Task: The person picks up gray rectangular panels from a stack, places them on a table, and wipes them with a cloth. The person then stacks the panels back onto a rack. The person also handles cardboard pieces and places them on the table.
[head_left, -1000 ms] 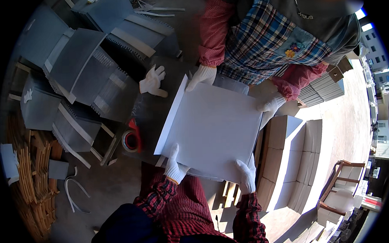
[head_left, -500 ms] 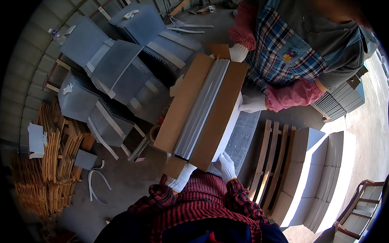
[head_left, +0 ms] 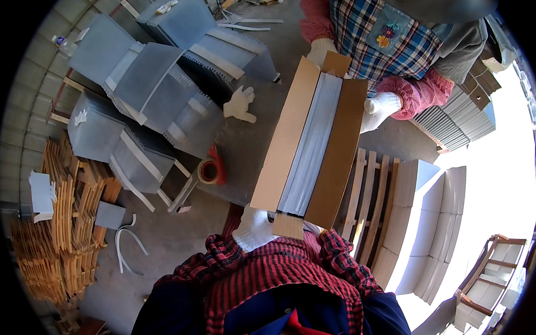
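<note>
While the left hand [head_left: 253, 229], in a white glove, presses against the near end of a long cardboard box [head_left: 309, 143] at lower centre of the frame, its fingers curl on the box's bottom edge just beside a small brown end flap [head_left: 288, 226]. Only a sliver of the white-gloved right hand [head_left: 312, 227] shows behind that flap, so how far it is closed cannot be told, though it sits against the same end. Running diagonally from lower centre to upper centre, the box is brown, narrow and open on top, its two long flaps spread to either side of a stack of pale grey sheets [head_left: 312, 143] standing on edge inside. At the far end, a co-worker in a plaid apron and pink sleeves has two white-gloved hands on it: one [head_left: 321, 48] at the upper end flap, one [head_left: 380, 109] on the right side. One loose white glove [head_left: 240, 103] lies on the grey table [head_left: 243, 145] left of the box, and one red tape dispenser [head_left: 211, 168] sits near the table's edge. Grey folded cartons [head_left: 141, 89] are heaped at upper left; white stacked boxes [head_left: 429, 221] fill the right.
</note>
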Demonstrator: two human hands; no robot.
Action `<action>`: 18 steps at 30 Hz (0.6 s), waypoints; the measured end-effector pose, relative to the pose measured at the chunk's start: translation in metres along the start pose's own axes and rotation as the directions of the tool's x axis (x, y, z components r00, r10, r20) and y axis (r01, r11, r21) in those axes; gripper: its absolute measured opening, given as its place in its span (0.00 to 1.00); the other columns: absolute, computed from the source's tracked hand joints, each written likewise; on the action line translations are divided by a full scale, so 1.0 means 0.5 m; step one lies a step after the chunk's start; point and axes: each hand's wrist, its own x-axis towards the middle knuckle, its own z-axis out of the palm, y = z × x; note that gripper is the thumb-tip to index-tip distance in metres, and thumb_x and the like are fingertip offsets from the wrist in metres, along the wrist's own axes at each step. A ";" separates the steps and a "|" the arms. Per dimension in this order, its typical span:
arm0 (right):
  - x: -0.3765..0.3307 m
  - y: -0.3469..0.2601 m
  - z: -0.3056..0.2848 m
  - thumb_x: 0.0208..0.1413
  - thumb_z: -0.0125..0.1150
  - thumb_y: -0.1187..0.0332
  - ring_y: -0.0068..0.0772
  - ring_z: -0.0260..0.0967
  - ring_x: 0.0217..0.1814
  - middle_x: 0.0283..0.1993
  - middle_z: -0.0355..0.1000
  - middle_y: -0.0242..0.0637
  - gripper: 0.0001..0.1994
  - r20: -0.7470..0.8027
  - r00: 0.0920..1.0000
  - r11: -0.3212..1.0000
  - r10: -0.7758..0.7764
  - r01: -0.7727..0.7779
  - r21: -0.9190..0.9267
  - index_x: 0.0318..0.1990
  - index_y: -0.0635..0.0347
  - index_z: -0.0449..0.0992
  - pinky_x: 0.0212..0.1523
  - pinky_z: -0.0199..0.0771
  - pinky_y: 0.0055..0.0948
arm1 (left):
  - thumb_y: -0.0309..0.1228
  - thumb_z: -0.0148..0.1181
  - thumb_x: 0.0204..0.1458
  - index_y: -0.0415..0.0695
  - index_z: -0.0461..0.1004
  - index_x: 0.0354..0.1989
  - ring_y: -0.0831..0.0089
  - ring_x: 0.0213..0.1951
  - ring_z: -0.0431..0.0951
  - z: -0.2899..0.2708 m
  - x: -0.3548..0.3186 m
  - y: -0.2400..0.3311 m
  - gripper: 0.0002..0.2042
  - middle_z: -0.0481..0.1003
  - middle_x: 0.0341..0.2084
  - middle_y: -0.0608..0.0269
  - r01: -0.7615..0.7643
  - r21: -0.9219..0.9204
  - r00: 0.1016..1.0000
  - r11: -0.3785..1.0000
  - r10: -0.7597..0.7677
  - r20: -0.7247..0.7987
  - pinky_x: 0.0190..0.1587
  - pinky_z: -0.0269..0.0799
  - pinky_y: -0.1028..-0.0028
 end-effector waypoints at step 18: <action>0.026 -0.066 -0.147 0.61 0.57 0.59 0.51 0.78 0.48 0.48 0.79 0.45 0.15 0.047 0.997 0.998 -0.053 0.054 -0.030 0.49 0.59 0.78 0.48 0.78 0.41 | 0.20 0.64 0.55 0.39 0.69 0.65 0.52 0.67 0.68 -0.013 0.079 0.171 0.27 0.69 0.65 0.47 -0.549 0.643 0.680 0.534 0.733 -0.028 0.67 0.66 0.54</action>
